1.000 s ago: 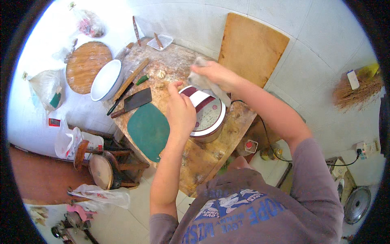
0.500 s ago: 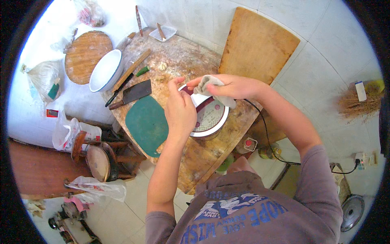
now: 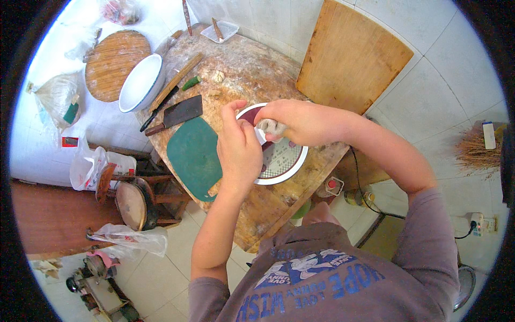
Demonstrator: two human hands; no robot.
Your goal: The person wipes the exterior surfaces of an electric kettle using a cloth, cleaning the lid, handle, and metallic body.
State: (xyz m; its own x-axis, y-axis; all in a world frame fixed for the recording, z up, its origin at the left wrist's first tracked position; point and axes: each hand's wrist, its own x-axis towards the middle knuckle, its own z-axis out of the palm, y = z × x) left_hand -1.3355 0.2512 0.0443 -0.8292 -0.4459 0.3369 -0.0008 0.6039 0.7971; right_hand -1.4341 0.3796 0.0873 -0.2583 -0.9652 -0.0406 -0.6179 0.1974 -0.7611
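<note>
On the wooden tabletop sits a round white-rimmed appliance with a maroon and checkered top. My left hand is curled around its left side, thumb over the top and palm hiding that part of the rim. Bunched in my right hand is a greyish-white cloth, pressed against the appliance's top. A green cutting mat lies left of my left hand, with a cleaver at its far edge.
Beyond the cleaver are a wooden stick, a green pepper and a garlic bulb. A white basin leans at the far left, and a large wooden board against the wall. A black cord hangs at the right.
My right hand has turned and closed more tightly around the cloth, which now shows as a small bunch near the appliance's middle. My left hand stays at the side. The view has shifted slightly.
</note>
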